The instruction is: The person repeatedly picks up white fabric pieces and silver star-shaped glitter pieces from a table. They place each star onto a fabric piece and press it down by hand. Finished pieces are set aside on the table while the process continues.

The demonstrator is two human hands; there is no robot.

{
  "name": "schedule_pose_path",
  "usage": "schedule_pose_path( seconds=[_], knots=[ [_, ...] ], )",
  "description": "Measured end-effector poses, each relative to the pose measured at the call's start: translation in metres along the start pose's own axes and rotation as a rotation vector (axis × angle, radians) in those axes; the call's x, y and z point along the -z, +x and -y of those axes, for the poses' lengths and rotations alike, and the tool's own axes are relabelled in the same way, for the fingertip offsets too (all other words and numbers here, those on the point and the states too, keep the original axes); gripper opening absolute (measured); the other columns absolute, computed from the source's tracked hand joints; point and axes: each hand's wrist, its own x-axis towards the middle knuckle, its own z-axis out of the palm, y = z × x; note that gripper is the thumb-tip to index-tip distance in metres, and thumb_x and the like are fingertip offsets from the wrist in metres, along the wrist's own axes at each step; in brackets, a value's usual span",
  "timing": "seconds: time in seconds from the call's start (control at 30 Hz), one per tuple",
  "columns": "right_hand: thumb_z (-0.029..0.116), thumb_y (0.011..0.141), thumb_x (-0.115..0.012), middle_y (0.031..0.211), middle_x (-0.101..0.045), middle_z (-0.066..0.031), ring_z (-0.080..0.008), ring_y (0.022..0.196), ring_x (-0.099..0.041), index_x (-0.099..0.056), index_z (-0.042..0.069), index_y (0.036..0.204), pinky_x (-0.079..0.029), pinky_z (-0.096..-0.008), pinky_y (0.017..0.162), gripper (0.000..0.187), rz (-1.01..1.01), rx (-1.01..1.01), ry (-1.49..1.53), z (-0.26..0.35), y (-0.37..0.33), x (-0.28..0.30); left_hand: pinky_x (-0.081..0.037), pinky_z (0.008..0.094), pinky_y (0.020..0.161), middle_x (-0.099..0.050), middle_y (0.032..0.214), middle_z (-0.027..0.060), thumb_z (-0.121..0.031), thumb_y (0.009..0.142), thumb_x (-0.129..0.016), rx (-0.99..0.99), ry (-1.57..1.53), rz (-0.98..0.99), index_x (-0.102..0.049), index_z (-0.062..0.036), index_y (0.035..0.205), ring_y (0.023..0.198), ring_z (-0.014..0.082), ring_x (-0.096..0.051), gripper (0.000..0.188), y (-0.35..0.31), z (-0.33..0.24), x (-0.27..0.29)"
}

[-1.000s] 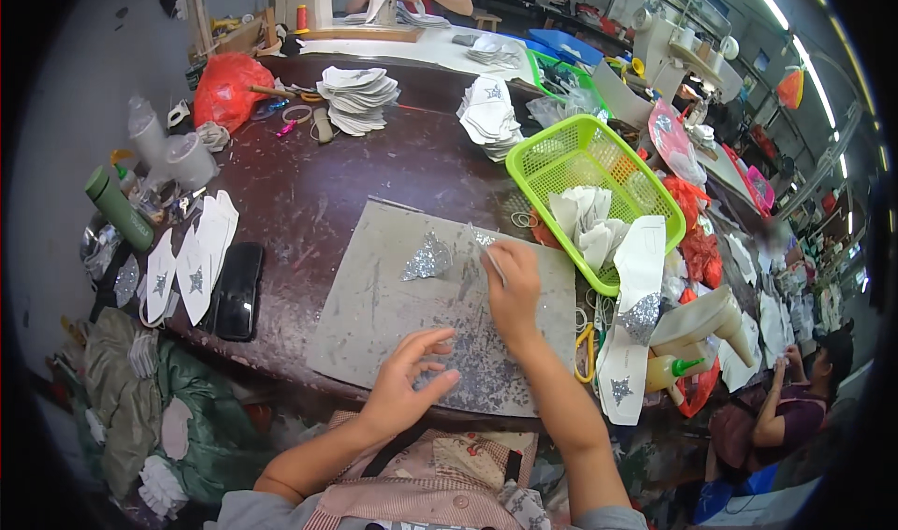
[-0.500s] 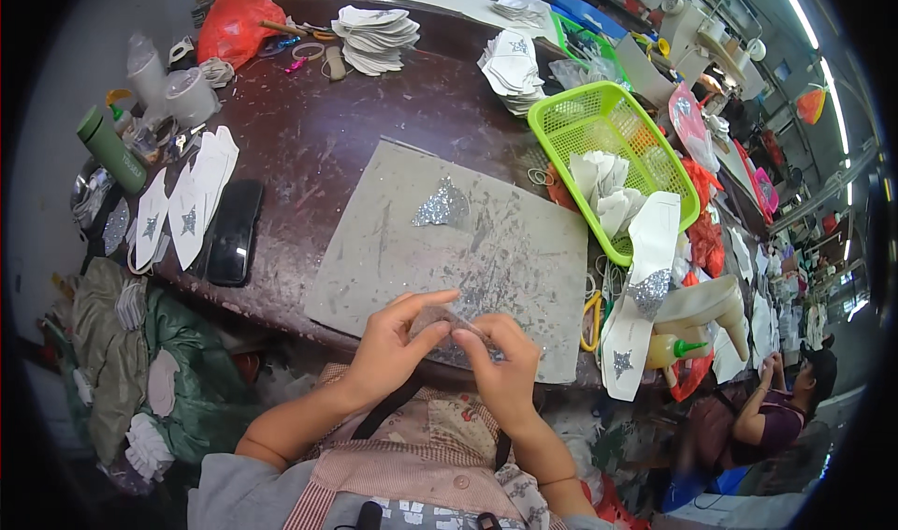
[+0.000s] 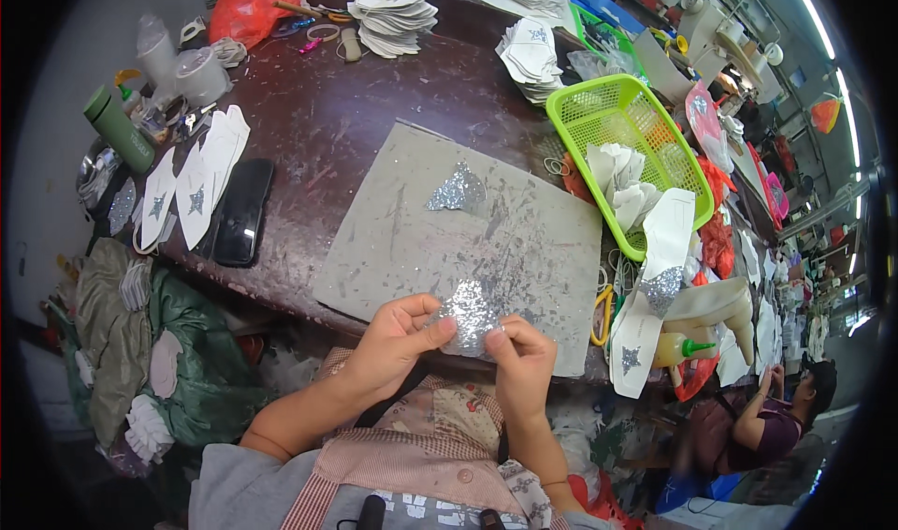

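Between my two hands is a silver glitter piece (image 3: 470, 313), its sparkling face turned up, held above the near edge of a grey board (image 3: 393, 221). My left hand (image 3: 404, 335) pinches its left side with the thumb on top. On the other side my right hand (image 3: 524, 348) grips it between thumb and bent fingers. Farther up the board lies a second silver glitter piece (image 3: 457, 189), roughly triangular, touched by neither hand.
Right of the board stand a green basket (image 3: 613, 235) with white pieces, a long white piece (image 3: 645, 310) with glitter patches, yellow-handled scissors (image 3: 601, 317) and a glue bottle (image 3: 675, 348). A phone (image 3: 243, 214), white star-marked pieces (image 3: 210, 174) and a green flask (image 3: 119, 130) lie left.
The glitter piece in my hands has turned from its dull side, nearly edge-on, to its sparkling face. Both hands still hold it, now slightly farther apart. The whole view has shifted a little.
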Motion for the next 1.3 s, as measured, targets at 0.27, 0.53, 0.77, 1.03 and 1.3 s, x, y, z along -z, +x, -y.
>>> schedule_pose_path(
  seconds=[0.27,0.53,0.77,1.03,1.3],
  knots=[
    [-0.001,0.082,-0.066,0.089,-0.063,-0.01,-0.015,0.081,-0.058,-0.067,-0.008,0.087,-0.045,-0.0259,0.073,0.008,0.141,-0.041,-0.088,-0.008,0.017,-0.004,-0.049,0.0233,0.068,-0.067,0.085,0.0034,-0.013,0.085,-0.071,-0.355,0.615,-0.066,-0.066,-0.0003,0.091,0.077,0.0089,-0.062,0.015,-0.016,-0.001,0.024],
    [0.004,0.086,-0.064,0.084,-0.062,-0.002,-0.0079,0.075,-0.054,-0.061,-0.002,0.094,-0.042,-0.0226,0.068,0.01,0.118,-0.142,-0.069,-0.009,0.046,-0.001,-0.047,0.0321,0.088,-0.065,0.109,0.0076,-0.013,0.079,-0.072,-0.644,1.13,-0.336,-0.066,-0.0032,0.106,0.096,0.0151,-0.06,0.029,-0.009,-0.09,0.06],
    [0.009,0.09,-0.061,0.096,-0.064,-0.0057,-0.0131,0.085,-0.06,-0.059,-0.001,0.1,-0.048,-0.0291,0.079,0.013,0.042,-0.155,0.301,-0.038,0.053,0.046,-0.045,0.0484,0.085,-0.056,0.11,0.0235,-0.048,0.086,-0.06,-0.24,1.934,-1.512,-0.056,0.0044,0.119,0.101,0.0407,-0.054,0.062,0.006,-0.23,0.265],
    [0.008,0.094,-0.056,0.097,-0.065,-0.0075,-0.0158,0.086,-0.062,-0.058,0.0,0.102,-0.05,-0.0317,0.082,0.012,0.006,-0.118,0.302,-0.037,0.051,0.04,-0.042,0.0486,0.089,-0.054,0.111,0.0234,-0.055,0.074,-0.069,-0.263,1.966,-1.453,-0.052,0.0014,0.125,0.105,0.0407,-0.052,0.078,-0.009,-0.209,0.258],
    [0.007,0.094,-0.054,0.095,-0.064,-0.0076,-0.015,0.084,-0.062,-0.057,-0.001,0.101,-0.051,-0.032,0.081,0.01,-0.009,-0.115,0.341,-0.033,0.049,0.039,-0.049,0.0423,0.073,-0.065,0.084,0.0228,-0.026,0.085,-0.061,-0.588,1.552,-1.288,-0.065,0.002,0.096,0.079,0.0369,-0.064,0.03,-0.044,-0.233,0.257]
  ],
)
